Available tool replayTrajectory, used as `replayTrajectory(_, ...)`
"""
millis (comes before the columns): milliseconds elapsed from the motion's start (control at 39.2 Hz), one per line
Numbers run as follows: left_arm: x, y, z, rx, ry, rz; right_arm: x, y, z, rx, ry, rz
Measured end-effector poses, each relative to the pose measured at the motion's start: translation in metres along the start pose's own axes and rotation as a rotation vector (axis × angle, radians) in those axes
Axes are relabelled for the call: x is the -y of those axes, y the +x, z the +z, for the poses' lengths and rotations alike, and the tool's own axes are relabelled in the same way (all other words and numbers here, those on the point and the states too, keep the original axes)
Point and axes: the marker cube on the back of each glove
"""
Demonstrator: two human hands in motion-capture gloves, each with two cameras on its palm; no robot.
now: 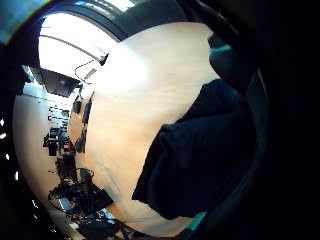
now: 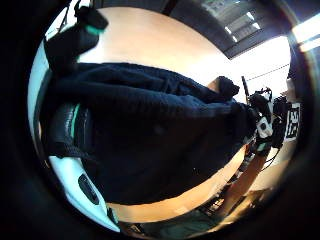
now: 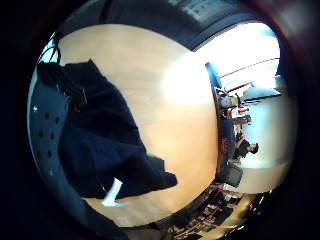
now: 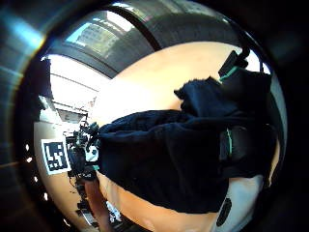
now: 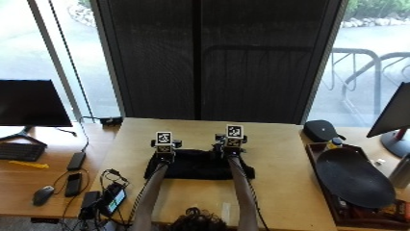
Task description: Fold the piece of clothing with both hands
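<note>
A black garment [image 5: 195, 167] lies spread in a wide band across the light wooden table [image 5: 282, 159]. My left hand [image 5: 164, 153] and right hand [image 5: 229, 148] sit at its far edge, a shoulder width apart, each pinching the cloth. In the palm views the dark fabric [image 2: 160, 140] [image 4: 164, 159] fills the space close to both palms. It hangs off the gripping fingers, with the tabletop showing behind it [image 1: 195, 160]. A white label [image 3: 112, 192] shows at one hanging corner of the cloth [image 3: 100, 145].
A big black oval dish [image 5: 354, 178] rests on a tray at the right, with a black case [image 5: 322, 130] behind it. At the left are a monitor [image 5: 32, 103], a keyboard [image 5: 19, 151], a mouse [image 5: 43, 194] and phones with cables [image 5: 102, 199].
</note>
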Motion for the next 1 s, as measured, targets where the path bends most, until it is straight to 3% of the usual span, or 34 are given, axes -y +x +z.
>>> replayTrajectory(128,-0.005,-0.008,-0.025,0.041,0.191,0.028,-0.007,0.024,-0.033,0.111,0.179,0.057)
replayTrajectory(281,-0.033,0.0,-0.045,0.007,0.281,0.082,-0.04,0.064,-0.038,0.278,0.148,0.093)
replayTrajectory(383,-0.05,0.004,-0.042,-0.011,0.295,0.11,-0.07,0.095,-0.034,0.261,0.115,0.103)
replayTrajectory(536,-0.064,0.017,-0.007,0.006,0.172,0.13,-0.109,0.128,-0.002,0.116,-0.057,0.155)
replayTrajectory(639,-0.07,0.024,0.015,0.052,0.061,0.15,-0.123,0.13,0.01,0.159,-0.198,0.181)
replayTrajectory(817,-0.066,0.033,0.041,0.019,-0.051,0.176,-0.13,0.109,0.023,0.368,-0.362,0.027)
replayTrajectory(894,-0.077,0.032,0.052,-0.024,-0.213,0.18,-0.129,0.095,0.032,0.414,-0.402,-0.128)
replayTrajectory(996,-0.087,0.029,0.059,-0.109,-0.371,0.167,-0.136,0.104,0.039,0.092,-0.478,-0.03)
